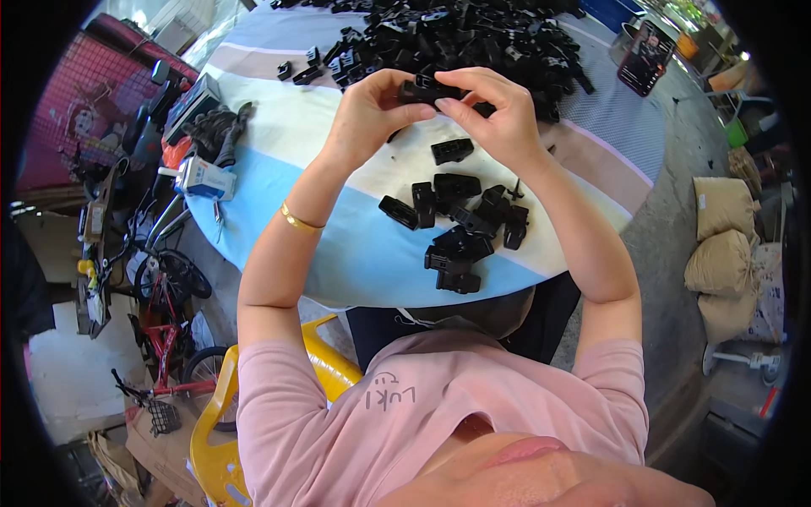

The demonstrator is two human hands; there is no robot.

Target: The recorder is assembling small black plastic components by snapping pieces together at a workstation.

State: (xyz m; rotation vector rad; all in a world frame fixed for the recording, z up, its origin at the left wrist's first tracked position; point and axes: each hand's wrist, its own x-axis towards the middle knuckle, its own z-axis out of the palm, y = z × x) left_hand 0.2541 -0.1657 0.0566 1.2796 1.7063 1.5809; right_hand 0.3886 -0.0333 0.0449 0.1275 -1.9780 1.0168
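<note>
Both hands are raised over the table, pinching a small black plastic part point(420, 89) between thumbs and fingers. My left hand point(369, 117) grips its left end and my right hand point(497, 111) its right end. Fingers cover much of the part, so its full shape is hidden. Just beyond the hands spreads a large heap of similar black plastic parts point(473, 42). Nearer to me, between my forearms, lies a small group of black box-like parts point(457, 185), with a single one point(452, 151) a little apart from them, closer to my hands.
A striped cloth covers the round table point(279, 182). At its left edge are a blue-and-white box point(207, 179) and dark gloves point(218, 131). A phone point(646, 57) stands at the far right. A yellow chair point(215, 422), a red bicycle point(165, 342) and stuffed sacks point(722, 262) surround me.
</note>
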